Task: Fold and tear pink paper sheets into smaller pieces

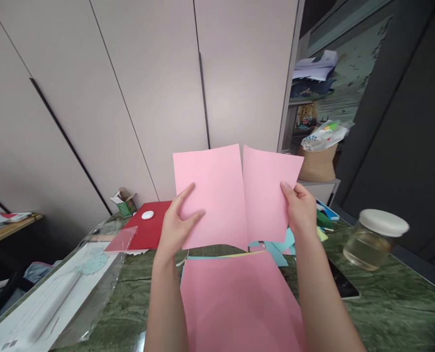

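Observation:
My left hand [178,220] grips a sheet of pink paper [213,195] by its left side, with thumb and index finger in front and the other fingers behind. A second, narrower piece of pink paper [264,195] is pinched at its right edge by my right hand [300,208]. Both pieces are held upright above the table. A narrow gap parts them at the top; lower down their edges meet or overlap, and I cannot tell which. Beneath them lies a stack of large paper, with a pink sheet [239,298] on top and blue and yellow edges showing.
A jar with a white lid [377,239] and a dark tablet-like device [342,278] are at right. Blue paper scraps [278,252] lie behind my right arm. At left are a clear plastic bag [103,288], a red folder [144,230] and a small green box [125,205].

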`<control>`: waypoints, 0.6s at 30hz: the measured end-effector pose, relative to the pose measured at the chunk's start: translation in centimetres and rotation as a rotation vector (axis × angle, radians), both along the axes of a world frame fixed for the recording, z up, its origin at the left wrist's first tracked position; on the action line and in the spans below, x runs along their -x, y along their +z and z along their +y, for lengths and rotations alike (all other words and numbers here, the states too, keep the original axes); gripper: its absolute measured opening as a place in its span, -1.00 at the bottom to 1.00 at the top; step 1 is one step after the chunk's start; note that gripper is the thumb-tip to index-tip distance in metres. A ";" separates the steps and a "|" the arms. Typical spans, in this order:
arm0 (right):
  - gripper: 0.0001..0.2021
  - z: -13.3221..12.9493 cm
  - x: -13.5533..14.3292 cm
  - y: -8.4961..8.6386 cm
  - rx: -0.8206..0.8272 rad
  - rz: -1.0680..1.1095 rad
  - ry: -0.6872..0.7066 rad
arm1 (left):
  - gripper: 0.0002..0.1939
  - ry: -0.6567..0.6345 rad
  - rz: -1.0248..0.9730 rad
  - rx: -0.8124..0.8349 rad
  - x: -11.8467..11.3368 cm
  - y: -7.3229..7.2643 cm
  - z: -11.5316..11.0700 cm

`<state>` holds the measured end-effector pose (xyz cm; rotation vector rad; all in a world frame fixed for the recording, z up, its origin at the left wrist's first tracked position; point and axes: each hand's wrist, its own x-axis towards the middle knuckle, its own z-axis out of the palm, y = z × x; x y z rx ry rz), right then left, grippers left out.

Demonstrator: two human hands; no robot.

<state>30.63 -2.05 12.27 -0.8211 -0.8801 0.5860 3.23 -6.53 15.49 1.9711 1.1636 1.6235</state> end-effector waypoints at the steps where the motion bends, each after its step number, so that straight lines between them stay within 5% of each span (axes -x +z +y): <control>1: -0.72 -0.1 0.1 0.0 0.005 -0.033 -0.024 | -0.41 -0.007 -0.005 -0.001 -0.2 0.0 0.0; 10: -0.74 -0.6 -1.0 0.4 -0.072 -0.010 -0.240 | -0.43 0.124 -0.134 -0.110 -0.5 0.2 -0.3; 18: -0.70 -1.0 -1.6 0.5 -0.077 -0.142 -0.277 | -0.60 0.137 -0.122 -0.096 0.4 0.2 0.2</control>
